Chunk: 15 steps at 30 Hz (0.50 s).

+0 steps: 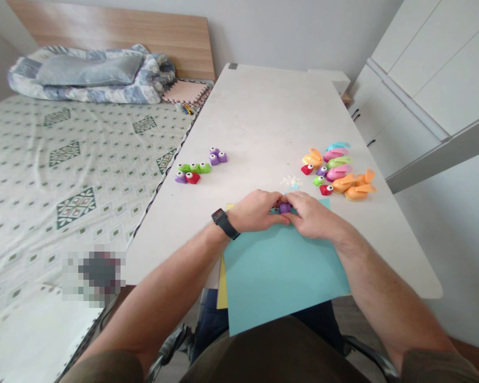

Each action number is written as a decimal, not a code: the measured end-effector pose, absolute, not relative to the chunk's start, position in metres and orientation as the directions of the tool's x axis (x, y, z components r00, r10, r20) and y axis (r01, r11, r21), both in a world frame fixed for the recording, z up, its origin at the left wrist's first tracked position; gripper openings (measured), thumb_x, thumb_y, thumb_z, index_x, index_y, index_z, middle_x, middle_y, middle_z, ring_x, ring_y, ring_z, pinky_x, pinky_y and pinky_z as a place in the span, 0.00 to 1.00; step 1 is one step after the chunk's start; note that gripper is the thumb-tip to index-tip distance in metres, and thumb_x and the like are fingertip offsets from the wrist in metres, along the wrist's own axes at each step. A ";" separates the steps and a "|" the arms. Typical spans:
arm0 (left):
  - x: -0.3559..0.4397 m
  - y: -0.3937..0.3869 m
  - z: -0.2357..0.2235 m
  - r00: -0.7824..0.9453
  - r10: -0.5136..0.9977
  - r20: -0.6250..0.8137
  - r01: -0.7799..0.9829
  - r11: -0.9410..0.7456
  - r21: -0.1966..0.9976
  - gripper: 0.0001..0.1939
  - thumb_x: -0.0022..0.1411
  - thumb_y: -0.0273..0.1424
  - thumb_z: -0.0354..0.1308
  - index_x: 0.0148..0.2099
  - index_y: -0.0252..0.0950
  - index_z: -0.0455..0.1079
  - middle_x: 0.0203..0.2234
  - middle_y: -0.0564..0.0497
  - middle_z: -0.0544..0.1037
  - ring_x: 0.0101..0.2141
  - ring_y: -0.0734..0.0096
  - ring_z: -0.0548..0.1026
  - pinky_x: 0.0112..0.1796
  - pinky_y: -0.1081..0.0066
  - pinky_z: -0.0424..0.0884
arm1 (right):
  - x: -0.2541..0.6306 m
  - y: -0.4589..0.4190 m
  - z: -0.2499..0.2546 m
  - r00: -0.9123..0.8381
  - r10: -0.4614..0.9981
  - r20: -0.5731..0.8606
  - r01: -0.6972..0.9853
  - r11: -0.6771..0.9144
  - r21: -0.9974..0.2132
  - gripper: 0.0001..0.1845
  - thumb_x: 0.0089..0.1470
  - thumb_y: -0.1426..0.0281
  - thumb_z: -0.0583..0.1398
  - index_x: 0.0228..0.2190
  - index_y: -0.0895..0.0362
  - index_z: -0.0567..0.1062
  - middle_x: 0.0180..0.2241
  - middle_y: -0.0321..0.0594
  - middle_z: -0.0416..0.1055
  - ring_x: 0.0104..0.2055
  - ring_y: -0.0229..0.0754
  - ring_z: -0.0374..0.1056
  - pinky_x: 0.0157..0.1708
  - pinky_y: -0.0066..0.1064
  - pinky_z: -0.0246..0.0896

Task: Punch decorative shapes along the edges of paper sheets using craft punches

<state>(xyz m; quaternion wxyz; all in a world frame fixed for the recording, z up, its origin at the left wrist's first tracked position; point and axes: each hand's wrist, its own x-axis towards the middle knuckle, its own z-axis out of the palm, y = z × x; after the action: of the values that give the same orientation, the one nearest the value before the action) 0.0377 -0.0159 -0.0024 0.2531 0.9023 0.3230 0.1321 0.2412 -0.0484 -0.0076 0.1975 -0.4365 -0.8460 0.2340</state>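
Observation:
My left hand (257, 211), with a black watch on its wrist, and my right hand (313, 215) meet at the far edge of a light blue sheet of paper (283, 276). Between them sits a small purple paper punch (285, 208), with thumbs and fingers of both hands closed around it. Part of the punch and the paper edge in it are hidden by my fingers. Under the blue sheet a yellow sheet (222, 287) shows at the left. Just beyond my hands lies a little pile of white and light blue paper cutouts (292, 182).
Right of the pile stand several small punches (318, 181) and larger lever punches (345, 183) in orange, pink, green and blue. More small punches (193, 168) stand at the left of the white table (263, 117). A bed (115, 133) borders the table's left side; cabinets (407, 101) stand right.

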 end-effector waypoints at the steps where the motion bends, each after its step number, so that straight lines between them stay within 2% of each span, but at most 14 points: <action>1: 0.038 -0.016 -0.003 0.756 0.650 0.078 0.515 -0.664 0.541 0.21 0.62 0.47 0.62 0.45 0.33 0.72 0.36 0.46 0.80 0.34 0.64 0.77 0.36 0.69 0.68 | 0.241 -0.048 -0.007 -0.541 0.831 0.131 0.645 0.510 -0.569 0.08 0.57 0.73 0.62 0.40 0.55 0.73 0.40 0.44 0.75 0.44 0.49 0.69 0.45 0.39 0.61; 12: 0.035 -0.017 0.003 0.729 0.675 0.111 0.471 -0.612 0.635 0.23 0.60 0.49 0.64 0.46 0.35 0.73 0.35 0.50 0.80 0.34 0.68 0.77 0.36 0.71 0.68 | 0.243 -0.050 0.001 -0.524 0.841 0.136 0.636 0.493 -0.593 0.11 0.57 0.73 0.62 0.43 0.55 0.74 0.42 0.45 0.75 0.46 0.49 0.69 0.47 0.40 0.62; 15: 0.032 -0.017 0.006 0.726 0.678 0.111 0.449 -0.590 0.671 0.25 0.59 0.49 0.65 0.50 0.36 0.74 0.37 0.50 0.81 0.36 0.68 0.78 0.38 0.71 0.69 | 0.244 -0.050 0.002 -0.523 0.841 0.139 0.626 0.490 -0.606 0.12 0.57 0.72 0.62 0.44 0.55 0.74 0.43 0.44 0.76 0.47 0.49 0.70 0.49 0.41 0.62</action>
<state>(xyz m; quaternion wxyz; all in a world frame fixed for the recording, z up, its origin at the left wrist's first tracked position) 0.0317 -0.0172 0.0060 0.3172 0.8732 0.3228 0.1806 0.2439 -0.0498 0.0023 0.2146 -0.4388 -0.8360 0.2500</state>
